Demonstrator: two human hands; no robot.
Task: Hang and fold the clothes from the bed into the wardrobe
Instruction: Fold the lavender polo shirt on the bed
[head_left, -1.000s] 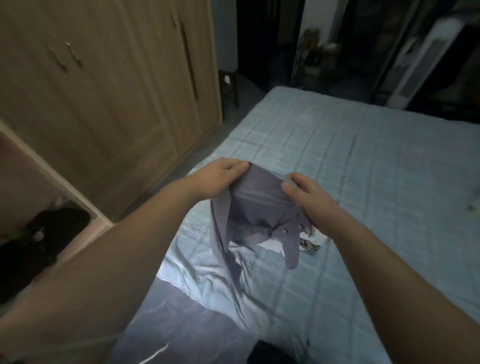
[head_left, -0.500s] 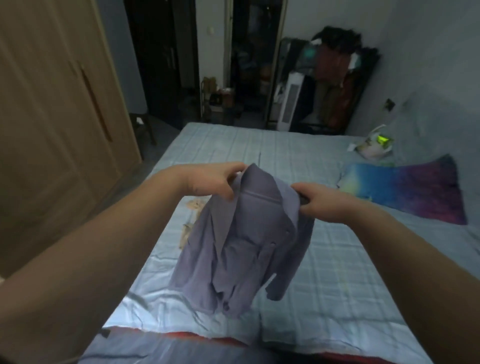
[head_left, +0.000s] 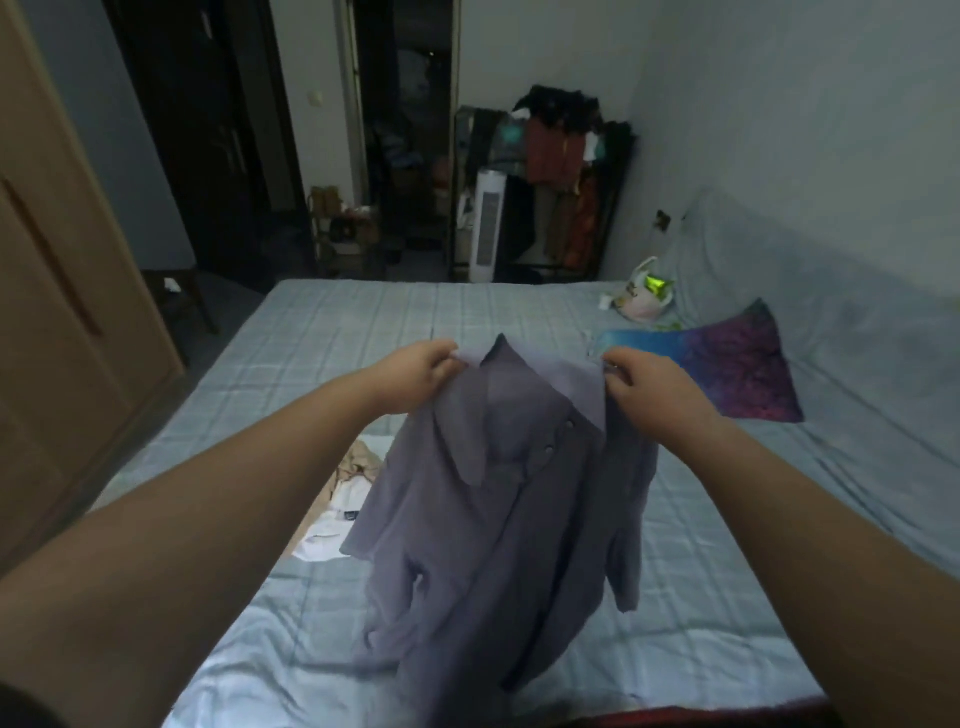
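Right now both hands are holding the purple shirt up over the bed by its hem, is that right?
Not quite. The left hand and right hand hold the purple shirt up over the bed by its collar, not its hem, which hangs at the bottom. The head view shows it.

A grey-purple button-up shirt hangs unfolded above the bed, held up by its collar, sleeves dangling. Crumpled beige and white clothes lie on the bed just left of it.
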